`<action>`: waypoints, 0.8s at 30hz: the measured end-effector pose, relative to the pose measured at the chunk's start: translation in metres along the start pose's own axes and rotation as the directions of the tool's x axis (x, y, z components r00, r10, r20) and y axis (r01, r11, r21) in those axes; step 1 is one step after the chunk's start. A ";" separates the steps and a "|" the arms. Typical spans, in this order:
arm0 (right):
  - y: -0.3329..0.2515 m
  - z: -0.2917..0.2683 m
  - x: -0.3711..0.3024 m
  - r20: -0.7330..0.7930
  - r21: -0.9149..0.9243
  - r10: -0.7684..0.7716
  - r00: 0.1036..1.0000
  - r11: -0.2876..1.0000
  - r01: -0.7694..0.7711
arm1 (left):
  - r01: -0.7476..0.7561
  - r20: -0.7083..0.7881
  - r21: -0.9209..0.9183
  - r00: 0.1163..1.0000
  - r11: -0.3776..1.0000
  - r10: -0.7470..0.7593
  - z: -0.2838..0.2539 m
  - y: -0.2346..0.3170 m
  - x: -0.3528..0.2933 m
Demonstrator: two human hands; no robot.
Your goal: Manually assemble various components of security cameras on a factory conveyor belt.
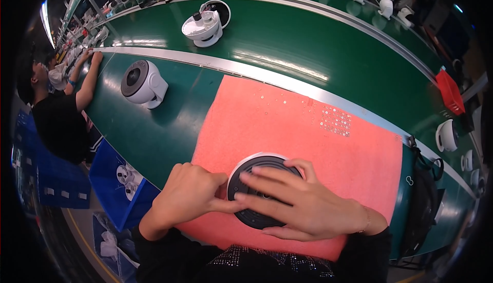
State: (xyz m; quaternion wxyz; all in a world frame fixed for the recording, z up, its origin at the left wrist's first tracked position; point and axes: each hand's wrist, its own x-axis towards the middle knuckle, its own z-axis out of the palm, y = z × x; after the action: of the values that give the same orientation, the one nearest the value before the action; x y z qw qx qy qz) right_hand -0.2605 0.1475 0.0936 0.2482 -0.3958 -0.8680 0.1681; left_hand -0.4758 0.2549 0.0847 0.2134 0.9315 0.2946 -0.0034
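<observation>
On a pink cloth mat (308,149), close in front of me, rests a round white unit with a dark grey ringed face (251,217). My left hand (190,193) pinches its left rim, the thumb lying at the edge of the dark face. Across the top spreads my right hand (303,201), its fingers on the ringed face and its outer fingers and thumb reaching the rim on opposite sides. Both hands hold the unit, and the right one hides much of its face. Small metal screws (336,121) stand in rows at the mat's far side, with several loose ones to their left.
A white rounded device with a dark ringed front (144,83) stands left of the mat. On the green belt (287,42) beyond sits an opened white device (205,24). A black bag (423,196) lies right; a blue bin (118,185) is lower left. A co-worker (61,98) works at left.
</observation>
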 end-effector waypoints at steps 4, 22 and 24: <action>0.029 0.007 0.004 -0.301 0.064 0.290 0.908 0.957 -0.284 | 0.065 0.086 0.027 0.994 0.997 -0.068 -0.004 -0.002 0.001; 0.039 -0.003 -0.002 -0.576 0.168 0.128 0.807 0.985 -0.036 | -0.400 -0.489 -0.325 0.847 0.857 0.210 0.005 0.037 0.013; 0.045 -0.010 -0.005 -0.555 0.149 0.195 0.809 0.980 -0.133 | -0.427 -0.533 -0.324 0.820 0.844 0.210 0.009 0.036 0.026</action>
State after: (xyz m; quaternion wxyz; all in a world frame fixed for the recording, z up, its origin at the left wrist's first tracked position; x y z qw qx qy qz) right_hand -0.2247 0.1726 0.0779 0.4996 -0.4878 -0.7076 0.1082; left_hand -0.4334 0.2395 0.0871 0.3309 0.8690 0.1670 0.3277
